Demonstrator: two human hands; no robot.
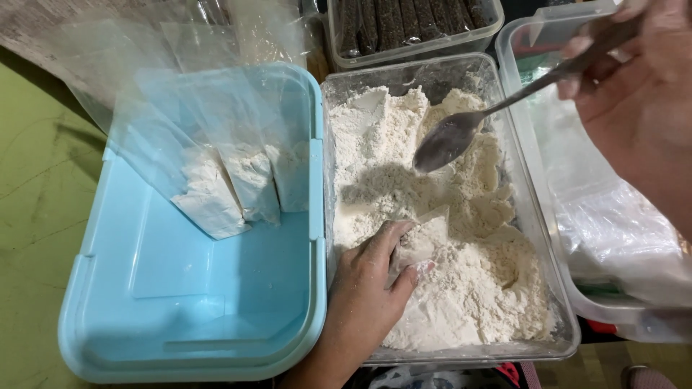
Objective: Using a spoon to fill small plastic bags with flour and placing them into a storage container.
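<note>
A clear plastic tub (569, 317) holds a heap of white flour (468, 274). My left hand (367, 288) rests inside it at the near edge, fingers closed on a small clear plastic bag (422, 241) lying on the flour. My right hand (638, 94) at the upper right grips a metal spoon (450, 137), whose empty bowl hovers just above the flour in the tub's middle.
A light blue plastic bin (187, 317) stands left of the tub, with three flour-filled clear bags (238, 184) leaning inside it. A clear container of dark sticks (411, 25) sits behind the tub. Another clear tub with plastic wrap (613, 223) is on the right. Green floor lies at left.
</note>
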